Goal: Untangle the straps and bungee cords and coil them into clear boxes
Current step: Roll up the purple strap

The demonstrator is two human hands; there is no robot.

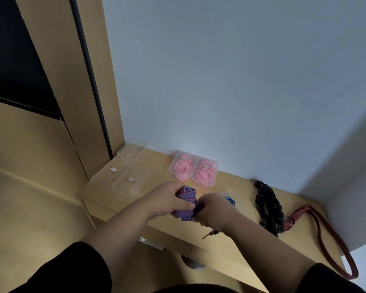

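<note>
1. Sleeves, dark, cover both upper arms at the bottom edge; the bare forearms reach forward over the counter [230, 182].
2. Left grip [169, 200]: fingers and thumb curled round a wound bundle of blue-and-red striped strap [186, 203], clasping it from the left side, just above the counter's near edge.
3. Right grip [215, 208]: fingers clenched on the bundle's right end, so the strap sits between the two hands and touches both. A thin dark cord end [209, 234] hangs below the right wrist.
4. Just beyond the right hand, another bit of blue striped strap [230, 200] lies in a clear box, mostly hidden.
5. To the right, a black tangle of cords [268, 208] lies on the counter, and beside it a red strap [325, 229] loops over the counter's right edge.
6. Farther back, two clear boxes [193, 169] stand side by side holding coiled pink straps [205, 173].
7. At far left, clear lids [123, 180] with small labels lie flat, and an empty clear box [133, 150] rests near the wall.
</note>
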